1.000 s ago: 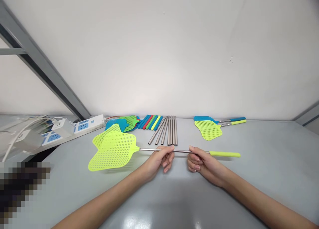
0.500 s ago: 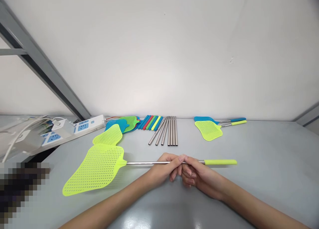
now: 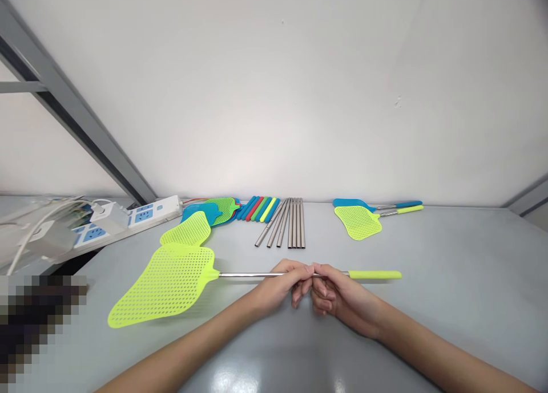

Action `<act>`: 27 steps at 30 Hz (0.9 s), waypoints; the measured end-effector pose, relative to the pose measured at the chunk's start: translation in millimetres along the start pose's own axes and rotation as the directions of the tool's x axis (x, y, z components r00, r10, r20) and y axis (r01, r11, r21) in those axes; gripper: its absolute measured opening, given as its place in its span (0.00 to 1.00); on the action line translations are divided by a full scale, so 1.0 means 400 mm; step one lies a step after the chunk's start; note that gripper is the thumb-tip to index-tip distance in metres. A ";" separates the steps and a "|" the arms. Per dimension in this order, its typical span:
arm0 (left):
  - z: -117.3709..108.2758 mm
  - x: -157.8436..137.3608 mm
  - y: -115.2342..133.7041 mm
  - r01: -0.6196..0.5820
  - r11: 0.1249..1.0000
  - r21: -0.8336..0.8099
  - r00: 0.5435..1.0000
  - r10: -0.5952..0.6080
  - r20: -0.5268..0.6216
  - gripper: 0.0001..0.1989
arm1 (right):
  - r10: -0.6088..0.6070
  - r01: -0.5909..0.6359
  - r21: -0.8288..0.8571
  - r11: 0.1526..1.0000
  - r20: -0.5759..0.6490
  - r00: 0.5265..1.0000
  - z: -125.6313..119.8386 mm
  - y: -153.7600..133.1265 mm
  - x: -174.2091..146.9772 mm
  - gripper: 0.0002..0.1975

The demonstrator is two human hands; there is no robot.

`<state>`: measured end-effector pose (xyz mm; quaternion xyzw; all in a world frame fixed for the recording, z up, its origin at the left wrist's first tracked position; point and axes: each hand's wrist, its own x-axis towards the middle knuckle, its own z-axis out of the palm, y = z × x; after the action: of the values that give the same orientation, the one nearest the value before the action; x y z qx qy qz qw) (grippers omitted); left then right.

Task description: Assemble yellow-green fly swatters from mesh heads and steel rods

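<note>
A yellow-green fly swatter lies across my view, its perforated head at the left, a thin metal rod in the middle and a yellow grip at the right. My left hand is closed around the rod, thumb along its top. Right beside it, my right hand is closed on the rod too, just left of the yellow grip. The two thumb tips meet or nearly meet; the fingers partly hide the rod. Beyond my hands, several metal rods lie on the grey table.
Several coloured grips lie by the wall. Left of them are loose swatter heads, blue, green and yellow. Two swatters, one blue and one yellow, rest at the back right. A power strip with plugs stands at the left.
The swatter has risen slightly in view, and its grip end has shifted a little to the left. Both hands keep their hold on the rod.
</note>
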<state>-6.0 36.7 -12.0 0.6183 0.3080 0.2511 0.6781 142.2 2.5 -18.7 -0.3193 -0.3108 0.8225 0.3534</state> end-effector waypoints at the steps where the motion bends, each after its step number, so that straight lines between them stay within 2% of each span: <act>1: 0.000 0.000 0.001 -0.004 1.000 0.002 1.000 0.004 0.001 0.20 | 0.000 0.000 -0.001 1.000 -0.002 1.000 -0.001 0.000 0.000 0.19; 27: 0.001 0.004 -0.002 0.022 1.000 0.015 1.000 -0.022 -0.007 0.19 | 0.009 -0.009 0.021 1.000 0.005 1.000 0.001 -0.006 -0.001 0.19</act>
<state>-4.7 37.6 -12.9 0.6192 0.3190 0.2434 0.6750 143.0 3.5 -16.5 -0.3150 -0.3016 0.8281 0.3523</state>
